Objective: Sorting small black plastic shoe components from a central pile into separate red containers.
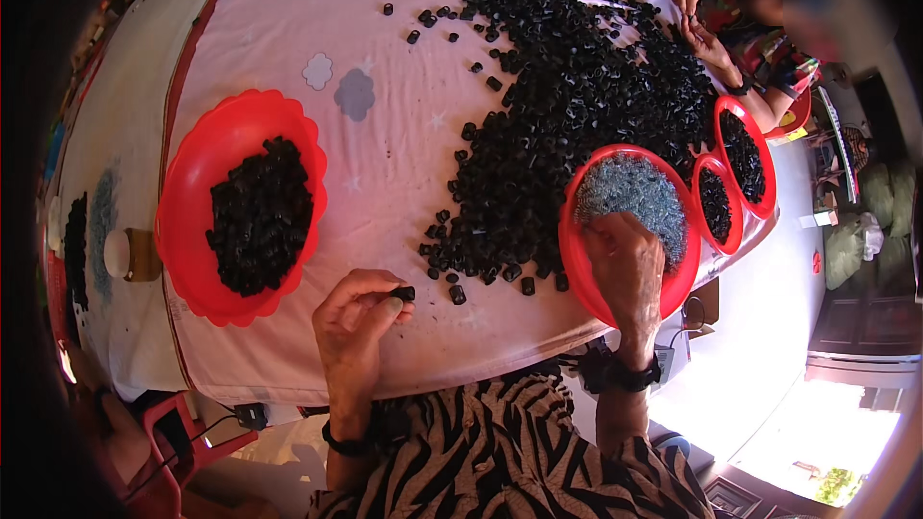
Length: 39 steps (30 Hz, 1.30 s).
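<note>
Honestly, we can't read any text, labels, brands, numbers or signs anywhere here. The closest we get is the pale pink cloth (pixel 394 221), which carries a white cloud shape (pixel 317 71), a grey cloud shape (pixel 355 94) and a few faint stars (pixel 438 120), and those look like plain pictures to us. The small white box (pixel 819 218) off to the right is too tiny and washed out for us to tell whether there's any print on it.
</note>
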### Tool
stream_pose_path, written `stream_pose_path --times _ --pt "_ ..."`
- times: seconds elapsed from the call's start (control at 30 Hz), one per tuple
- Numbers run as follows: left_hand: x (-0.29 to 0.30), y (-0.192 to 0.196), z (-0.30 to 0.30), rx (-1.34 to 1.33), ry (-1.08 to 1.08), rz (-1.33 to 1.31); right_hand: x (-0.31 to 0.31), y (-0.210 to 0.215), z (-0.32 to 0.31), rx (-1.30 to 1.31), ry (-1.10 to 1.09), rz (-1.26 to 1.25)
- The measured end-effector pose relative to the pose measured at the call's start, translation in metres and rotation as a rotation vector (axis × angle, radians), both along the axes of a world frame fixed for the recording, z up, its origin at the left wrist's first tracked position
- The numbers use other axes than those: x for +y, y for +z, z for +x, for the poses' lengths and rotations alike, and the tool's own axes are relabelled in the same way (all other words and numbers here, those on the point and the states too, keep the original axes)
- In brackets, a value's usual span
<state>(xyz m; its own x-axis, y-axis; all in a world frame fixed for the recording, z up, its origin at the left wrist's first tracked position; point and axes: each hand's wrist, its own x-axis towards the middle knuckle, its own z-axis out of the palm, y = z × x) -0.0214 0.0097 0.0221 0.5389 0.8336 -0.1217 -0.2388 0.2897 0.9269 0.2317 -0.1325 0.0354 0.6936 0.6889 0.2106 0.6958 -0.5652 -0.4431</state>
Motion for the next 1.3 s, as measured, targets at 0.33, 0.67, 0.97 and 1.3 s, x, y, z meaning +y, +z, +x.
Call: stream_pose_path --times 0.33,0.67,0.97,1.3 --pt "-0.003 0.008 0.011 0.005 -0.053 -0.100 -0.012 0.001 -0.005 0.030 0.044 -0.028" --pt "-0.005 0.001 0.013 -0.062 -0.132 -0.181 -0.021 -0.001 -0.004 -0.056 0.081 -0.008" --pt "-0.006 0.007 0.016 -0.105 -0.199 -0.280 0.007 0.025 -0.059 0.783 0.236 0.719" --pt "-0.013 0.010 0.017 -0.208 -0.243 -0.257 0.035 0.022 -0.095 0.927 0.382 0.673"
